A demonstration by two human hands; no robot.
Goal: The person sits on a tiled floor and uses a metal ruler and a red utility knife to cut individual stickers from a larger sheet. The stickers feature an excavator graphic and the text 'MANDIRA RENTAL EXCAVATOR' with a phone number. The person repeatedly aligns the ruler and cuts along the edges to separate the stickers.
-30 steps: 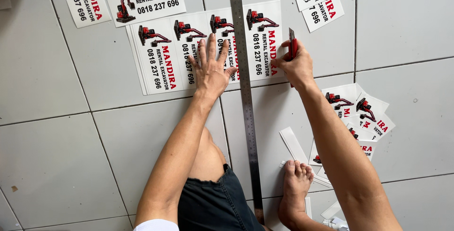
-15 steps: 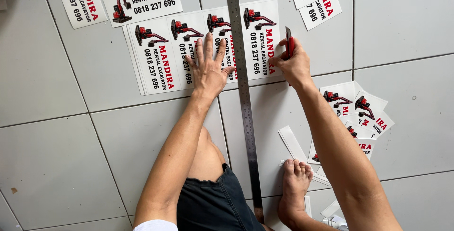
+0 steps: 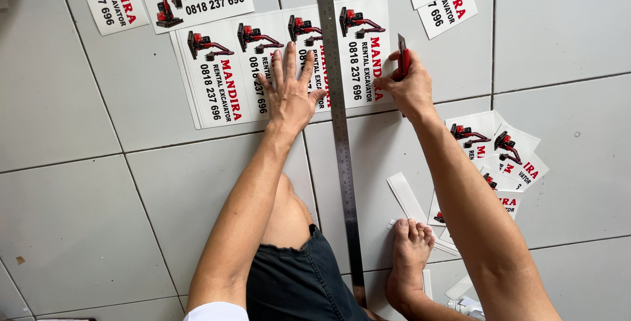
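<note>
On the pale tiled floor [image 3: 79, 216] lies a white printed sheet with a row of red excavator pictures [image 3: 217, 77], uncut on its left part. The left hand [image 3: 289, 94] presses flat on it, fingers spread wide, beside the long steel ruler [image 3: 338, 130] crossing the sheet. The right hand [image 3: 411, 87] grips a red utility knife [image 3: 402, 58] just right of the ruler. Farther right, cut labels [image 3: 499, 150] and white trimmed strips [image 3: 411, 199] lie piled, so some cutting appears done.
</note>
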